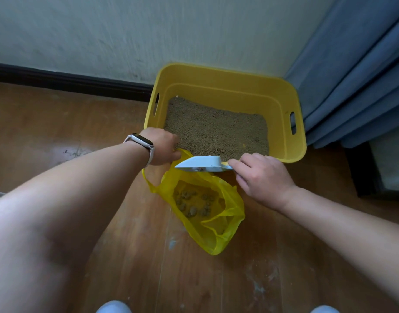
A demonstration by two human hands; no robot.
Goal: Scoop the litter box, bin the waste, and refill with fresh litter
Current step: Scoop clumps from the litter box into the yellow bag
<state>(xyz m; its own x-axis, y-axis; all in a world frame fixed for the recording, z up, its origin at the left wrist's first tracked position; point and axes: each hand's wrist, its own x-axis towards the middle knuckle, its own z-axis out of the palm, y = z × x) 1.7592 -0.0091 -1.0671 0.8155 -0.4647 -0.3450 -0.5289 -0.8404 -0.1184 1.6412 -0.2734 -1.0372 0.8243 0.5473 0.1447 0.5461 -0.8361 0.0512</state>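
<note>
A yellow litter box (pixel 291 143) stands on the floor against the wall, with grey-brown litter (pixel 216 129) spread over its bottom. In front of it lies a yellow plastic bag (pixel 230 213) with several clumps of waste (pixel 194 203) inside. My left hand (pixel 162 145) grips the bag's handle and holds its mouth up near the box's front left corner. My right hand (pixel 259 177) grips a pale blue scoop (pixel 200 164), which is tilted over the bag's mouth with a little waste at its lower edge.
Wooden floor (pixel 70 136) with scuffs and pale specks surrounds the bag. A dark skirting board runs along the white wall. A blue curtain (pixel 356 82) hangs right of the box, with a dark piece of furniture (pixel 374 168) below it.
</note>
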